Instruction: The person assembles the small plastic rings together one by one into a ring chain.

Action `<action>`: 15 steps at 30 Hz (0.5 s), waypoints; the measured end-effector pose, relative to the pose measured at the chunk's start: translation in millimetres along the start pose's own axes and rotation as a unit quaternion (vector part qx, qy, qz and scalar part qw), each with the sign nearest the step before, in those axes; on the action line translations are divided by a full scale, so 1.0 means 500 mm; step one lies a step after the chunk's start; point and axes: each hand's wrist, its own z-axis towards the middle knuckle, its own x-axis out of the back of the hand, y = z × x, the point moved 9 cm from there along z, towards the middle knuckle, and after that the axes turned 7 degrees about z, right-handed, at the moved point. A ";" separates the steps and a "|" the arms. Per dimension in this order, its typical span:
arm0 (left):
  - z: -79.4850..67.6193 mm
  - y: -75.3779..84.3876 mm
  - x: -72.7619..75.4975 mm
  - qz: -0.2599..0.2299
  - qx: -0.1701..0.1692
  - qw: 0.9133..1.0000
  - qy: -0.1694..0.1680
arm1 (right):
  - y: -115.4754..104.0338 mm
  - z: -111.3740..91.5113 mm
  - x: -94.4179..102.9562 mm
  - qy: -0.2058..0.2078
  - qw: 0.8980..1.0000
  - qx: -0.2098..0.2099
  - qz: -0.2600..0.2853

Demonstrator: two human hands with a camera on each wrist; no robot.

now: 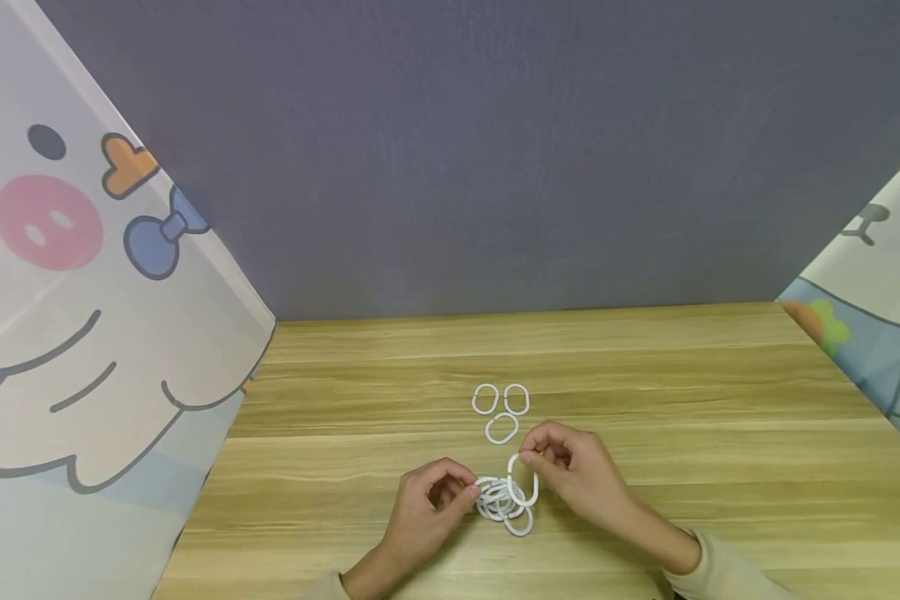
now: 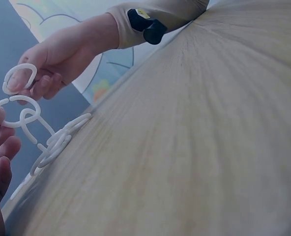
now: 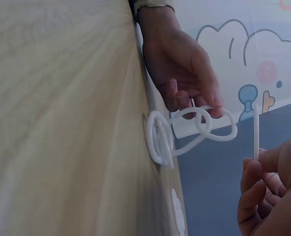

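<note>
Between thumb and forefinger, my left hand (image 1: 429, 507) pinches the end link of a chain of white plastic links (image 1: 495, 504). That end link (image 2: 39, 110) is raised, and the rest of the chain hangs down to a heap on the table. My right hand (image 1: 583, 477) pinches a single white oval link (image 1: 537, 485) just right of the chain. A small gap shows in its side. In the right wrist view this single link (image 3: 256, 132) stands upright, apart from the chain's end link (image 3: 235, 130).
Three loose white links lie flat beyond the hands: one at left (image 1: 474, 402), one at right (image 1: 528, 402) and one nearer (image 1: 502, 442). The wooden table (image 1: 330, 400) meets a grey panel (image 1: 495, 167) at the back. Cartoon-printed panels (image 1: 67, 333) flank both sides.
</note>
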 end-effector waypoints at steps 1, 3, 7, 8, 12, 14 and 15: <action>0.000 0.000 0.000 0.000 0.001 1.000 -0.001 | 0.001 -0.001 -0.003 -0.002 1.000 0.001 0.002; 0.000 -0.001 -0.001 0.002 0.003 1.000 -0.002 | 0.002 -0.001 -0.007 -0.005 1.000 0.003 0.001; 0.001 0.001 0.000 0.007 0.000 1.000 0.001 | 0.003 -0.002 -0.015 -0.005 1.000 0.008 -0.012; 0.001 0.002 0.000 0.008 -0.002 1.000 0.002 | 0.004 -0.002 -0.017 -0.004 1.000 0.008 -0.015; 0.000 0.005 0.000 0.008 -0.008 1.000 0.004 | 0.007 -0.005 -0.022 -0.006 1.000 0.009 -0.024; 0.000 0.006 -0.001 0.009 -0.010 1.000 0.003 | 0.011 -0.006 -0.024 -0.008 1.000 0.006 -0.028; 0.000 0.006 -0.002 0.009 -0.012 1.000 0.002 | 0.013 -0.006 -0.025 -0.009 1.000 0.004 -0.030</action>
